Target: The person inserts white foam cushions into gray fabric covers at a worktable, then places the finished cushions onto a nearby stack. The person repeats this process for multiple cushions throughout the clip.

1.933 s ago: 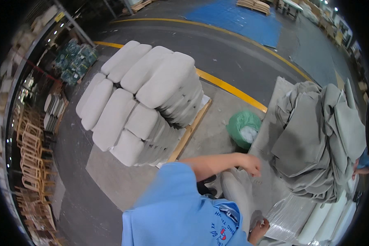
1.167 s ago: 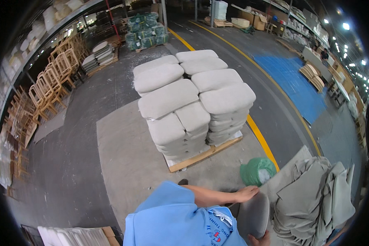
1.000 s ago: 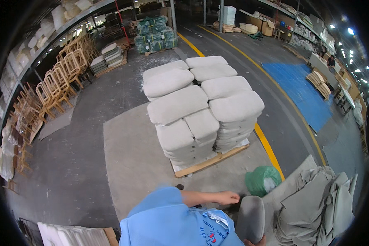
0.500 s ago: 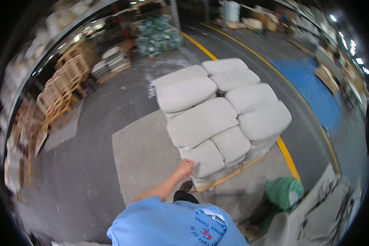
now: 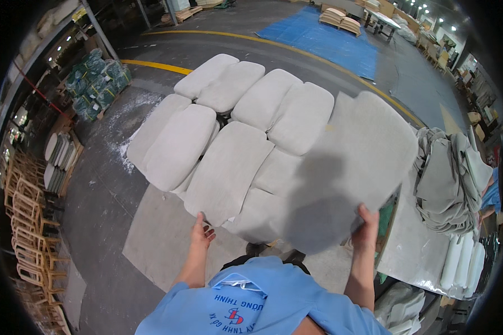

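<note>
Over the stack of pale grey cushions (image 5: 229, 134), seen from the head camera, a large flat grey cushion (image 5: 352, 167) is held up at the stack's right side, covering part of it. Its near right edge is pinched in the right hand (image 5: 366, 226), fingers curled over the fabric. At the stack's near edge the left hand (image 5: 202, 233) is loosely spread, touching the underside of a long cushion (image 5: 226, 173) without gripping it. Right of the stack, a table (image 5: 413, 245) carries a heap of grey fabric covers (image 5: 452, 173). Left of the stack stand wooden chair frames (image 5: 25, 223); beyond it lie a yellow floor line (image 5: 156, 66) and a blue tarp (image 5: 330, 30).
</note>
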Demonstrator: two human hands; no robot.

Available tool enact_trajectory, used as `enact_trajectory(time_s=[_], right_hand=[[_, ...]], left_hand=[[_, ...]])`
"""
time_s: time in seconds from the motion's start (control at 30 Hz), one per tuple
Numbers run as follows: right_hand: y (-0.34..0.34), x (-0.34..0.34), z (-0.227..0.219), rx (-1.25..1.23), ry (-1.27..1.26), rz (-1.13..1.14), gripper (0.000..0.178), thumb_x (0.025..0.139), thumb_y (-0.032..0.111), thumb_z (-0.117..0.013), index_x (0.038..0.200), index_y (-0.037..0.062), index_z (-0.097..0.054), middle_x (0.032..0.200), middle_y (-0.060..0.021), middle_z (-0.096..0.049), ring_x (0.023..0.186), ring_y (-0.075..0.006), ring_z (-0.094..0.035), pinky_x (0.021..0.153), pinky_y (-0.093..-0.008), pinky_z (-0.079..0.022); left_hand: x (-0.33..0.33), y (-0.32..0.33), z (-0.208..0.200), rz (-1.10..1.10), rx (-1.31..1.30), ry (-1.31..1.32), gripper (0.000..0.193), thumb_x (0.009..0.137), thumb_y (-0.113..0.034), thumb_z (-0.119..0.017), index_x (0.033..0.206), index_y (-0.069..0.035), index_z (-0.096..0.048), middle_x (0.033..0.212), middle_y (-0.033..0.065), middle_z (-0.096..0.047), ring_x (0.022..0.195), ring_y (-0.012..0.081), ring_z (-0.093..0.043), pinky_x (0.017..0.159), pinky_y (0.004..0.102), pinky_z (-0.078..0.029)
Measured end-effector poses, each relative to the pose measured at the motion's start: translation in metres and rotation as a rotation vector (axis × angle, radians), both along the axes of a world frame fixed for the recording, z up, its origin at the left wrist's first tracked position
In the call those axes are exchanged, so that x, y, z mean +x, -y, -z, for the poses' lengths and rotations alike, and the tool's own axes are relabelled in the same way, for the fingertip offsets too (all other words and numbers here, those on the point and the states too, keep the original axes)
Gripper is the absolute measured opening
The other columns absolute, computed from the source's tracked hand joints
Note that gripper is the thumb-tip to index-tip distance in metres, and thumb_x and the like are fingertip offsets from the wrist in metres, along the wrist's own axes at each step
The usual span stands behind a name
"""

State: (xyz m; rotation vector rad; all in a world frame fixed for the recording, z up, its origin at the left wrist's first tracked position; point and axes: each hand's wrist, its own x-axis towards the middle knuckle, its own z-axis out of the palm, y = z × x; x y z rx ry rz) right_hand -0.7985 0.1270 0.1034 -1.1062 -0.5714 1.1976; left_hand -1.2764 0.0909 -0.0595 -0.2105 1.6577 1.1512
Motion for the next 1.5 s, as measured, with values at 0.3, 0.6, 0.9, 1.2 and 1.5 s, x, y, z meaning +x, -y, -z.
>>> enact_trajectory(time_s=[0.3,0.6,0.9,1.2,1.5], right_hand=[[-0.057,-0.145,0.171,-0.532,-0.089,-0.445,0.052,0.095,0.022,-0.078,0.140,0.0057,-0.059,0.130,-0.0087,-0.069,0.121,-0.0279,-0.066,0.108,-0.0451,-0.051],[-0.050,-0.187,0.174,-0.557,-0.008,-0.383,0.048,0.097,0.008,-0.074,0.141,0.0013,-0.056,0.129,-0.0131,-0.070,0.116,-0.0266,-0.068,0.098,-0.0424,-0.056],[-0.072,-0.173,0.147,-0.657,0.572,-0.611,0.081,0.091,0.034,-0.082,0.154,0.0019,-0.044,0.141,-0.0216,-0.062,0.125,-0.0357,-0.064,0.104,-0.0472,-0.053],[-0.067,-0.151,0.201,-0.631,0.408,-0.112,0.108,0.090,0.074,-0.061,0.168,0.0080,-0.024,0.164,-0.0314,-0.034,0.151,-0.0423,-0.039,0.122,-0.0478,-0.036],[-0.082,-0.179,0.227,-0.646,0.439,0.033,0.099,0.094,0.077,-0.051,0.167,0.0123,-0.030,0.160,-0.0264,-0.045,0.144,-0.0420,-0.048,0.119,-0.0476,-0.039]], left_hand=[[-0.022,-0.050,0.001,-0.157,0.425,0.419,0.066,0.096,-0.027,-0.080,0.152,-0.009,-0.051,0.152,0.0116,-0.057,0.140,0.0350,-0.053,0.117,0.0590,-0.043],[-0.062,-0.062,-0.008,-0.163,0.482,0.254,0.070,0.097,-0.025,-0.079,0.157,-0.012,-0.044,0.151,0.0112,-0.058,0.140,0.0368,-0.053,0.114,0.0619,-0.046],[-0.051,-0.052,-0.014,0.186,0.234,0.187,0.074,0.103,-0.041,-0.069,0.161,-0.011,-0.035,0.160,0.0157,-0.046,0.145,0.0375,-0.047,0.115,0.0620,-0.044],[-0.020,-0.128,-0.043,1.025,0.349,-1.396,0.087,0.102,-0.046,-0.064,0.169,-0.012,-0.020,0.172,0.0255,-0.016,0.159,0.0453,-0.018,0.123,0.0692,-0.018],[0.067,-0.200,0.005,1.446,0.033,-1.801,0.089,0.102,-0.065,-0.051,0.171,-0.022,-0.015,0.177,0.0200,-0.004,0.160,0.0517,-0.006,0.123,0.0720,-0.008]])
